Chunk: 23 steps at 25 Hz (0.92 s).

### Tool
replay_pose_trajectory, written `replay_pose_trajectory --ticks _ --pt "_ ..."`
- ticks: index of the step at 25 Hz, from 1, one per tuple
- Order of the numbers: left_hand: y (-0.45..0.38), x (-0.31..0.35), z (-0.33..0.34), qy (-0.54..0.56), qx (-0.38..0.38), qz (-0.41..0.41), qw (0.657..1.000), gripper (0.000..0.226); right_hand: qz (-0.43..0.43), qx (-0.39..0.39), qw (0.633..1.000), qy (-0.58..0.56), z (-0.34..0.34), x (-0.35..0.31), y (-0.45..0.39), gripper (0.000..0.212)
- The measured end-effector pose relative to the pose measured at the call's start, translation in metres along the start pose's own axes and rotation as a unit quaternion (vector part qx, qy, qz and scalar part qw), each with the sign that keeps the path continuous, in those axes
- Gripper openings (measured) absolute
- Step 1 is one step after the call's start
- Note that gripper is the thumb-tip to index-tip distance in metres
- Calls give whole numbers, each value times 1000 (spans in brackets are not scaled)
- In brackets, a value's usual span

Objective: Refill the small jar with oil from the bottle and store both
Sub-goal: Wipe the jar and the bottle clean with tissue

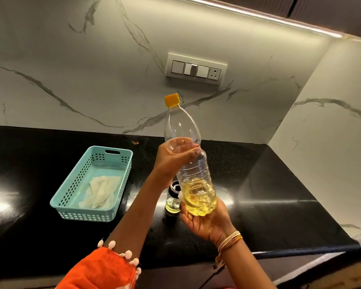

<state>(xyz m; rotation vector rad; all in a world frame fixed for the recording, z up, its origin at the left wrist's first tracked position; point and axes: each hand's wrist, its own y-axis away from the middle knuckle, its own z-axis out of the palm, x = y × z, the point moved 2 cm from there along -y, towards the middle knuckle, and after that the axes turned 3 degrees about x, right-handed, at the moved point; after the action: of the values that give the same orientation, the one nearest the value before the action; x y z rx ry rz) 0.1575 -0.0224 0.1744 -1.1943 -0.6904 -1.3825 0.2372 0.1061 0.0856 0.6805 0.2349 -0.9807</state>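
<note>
A clear plastic oil bottle with a yellow cap is held upright above the black counter, yellow oil filling only its bottom part. My left hand grips it around the middle. My right hand cups its base from below. The small glass jar with a dark top stands on the counter just behind and left of the bottle's base, a little yellow oil in it; the bottle hides part of it.
A light blue perforated basket with a crumpled white cloth inside sits on the counter to the left. A switch panel is on the marble back wall. The counter's front edge runs near my arms.
</note>
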Motion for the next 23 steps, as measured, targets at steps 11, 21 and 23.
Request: replay_pose_trajectory --ticks 11,21,23 --pt "5 3 1 -35 51 25 998 27 -455 273 807 260 3 14 10 43" --pt "5 -1 1 -5 46 -3 999 36 -431 200 669 571 1 23 14 86" --pt "3 -5 -2 39 -22 -29 999 47 -338 105 777 521 3 -4 18 77"
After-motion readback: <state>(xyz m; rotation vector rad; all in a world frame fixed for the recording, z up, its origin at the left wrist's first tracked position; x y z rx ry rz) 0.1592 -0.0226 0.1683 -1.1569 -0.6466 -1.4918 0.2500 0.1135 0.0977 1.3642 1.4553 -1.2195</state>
